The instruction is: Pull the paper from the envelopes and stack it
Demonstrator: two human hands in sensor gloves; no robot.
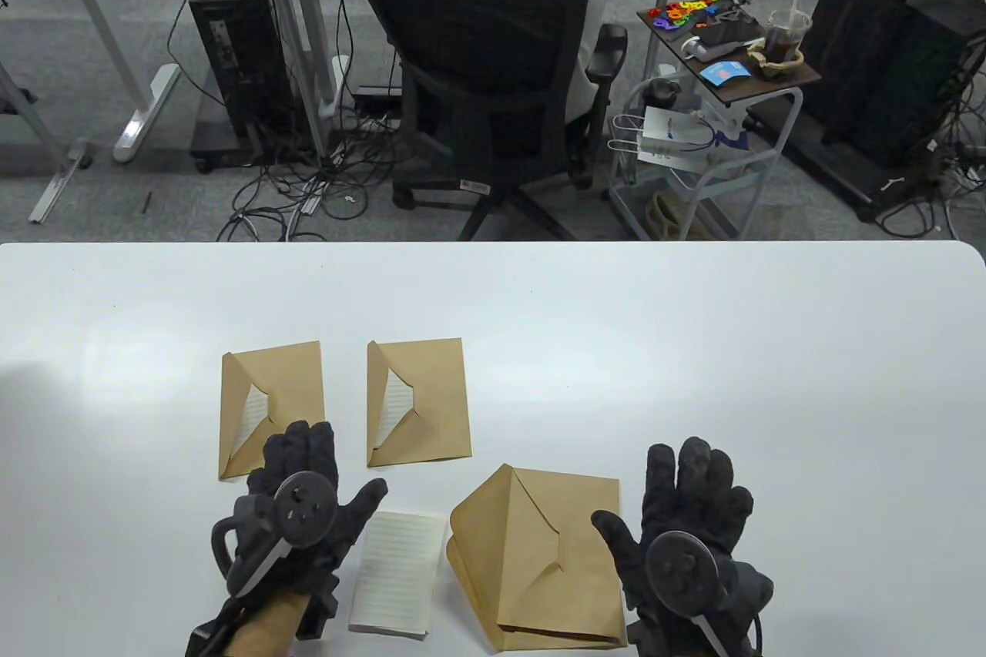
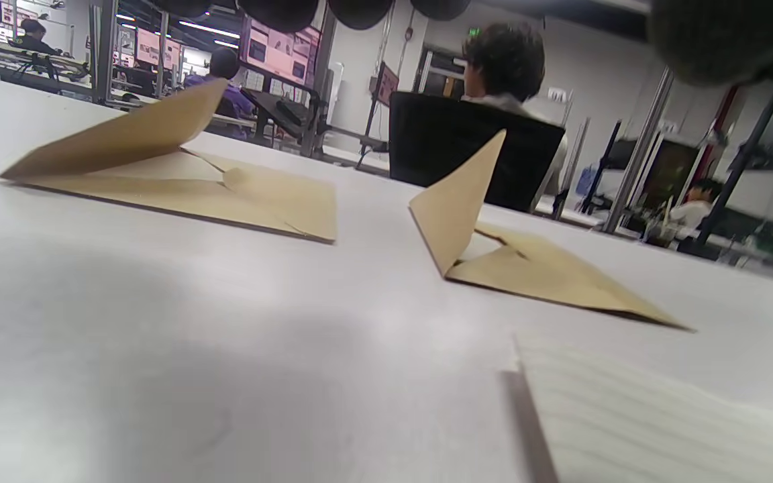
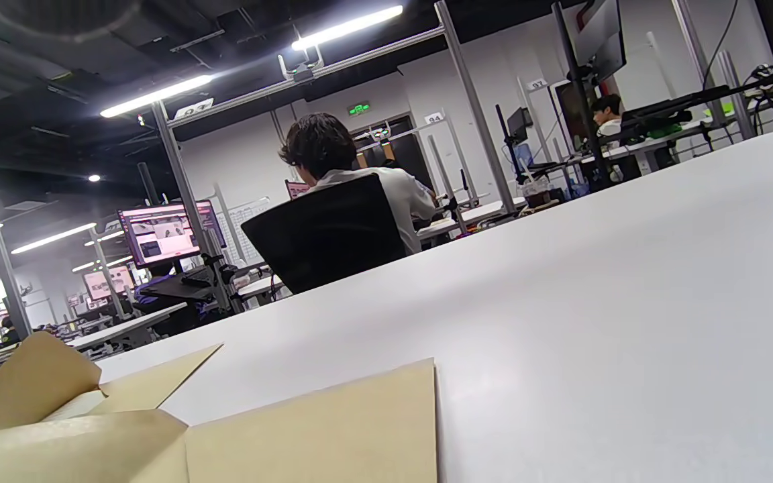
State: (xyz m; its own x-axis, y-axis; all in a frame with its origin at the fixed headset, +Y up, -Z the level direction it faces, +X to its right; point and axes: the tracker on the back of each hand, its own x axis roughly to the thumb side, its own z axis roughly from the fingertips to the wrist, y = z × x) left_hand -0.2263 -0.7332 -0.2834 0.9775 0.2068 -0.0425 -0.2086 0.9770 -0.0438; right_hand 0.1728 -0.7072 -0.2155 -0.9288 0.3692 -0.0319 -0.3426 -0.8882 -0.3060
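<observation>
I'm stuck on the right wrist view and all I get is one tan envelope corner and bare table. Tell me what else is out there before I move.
Observer: Two more envelopes lie further out on the left, the far left envelope and the middle envelope, both with flaps open and lined paper showing inside.
Operator: Say where the pulled paper went.
Observer: A lined paper stack lies flat between the hands, beside the near envelope.
Operator: Give me the left hand.
Observer: The left hand is spread flat, fingers over the far left envelope's near edge, holding nothing.
Operator: And my hand.
Observer: The right hand is open, thumb over the near envelope's right edge.
</observation>
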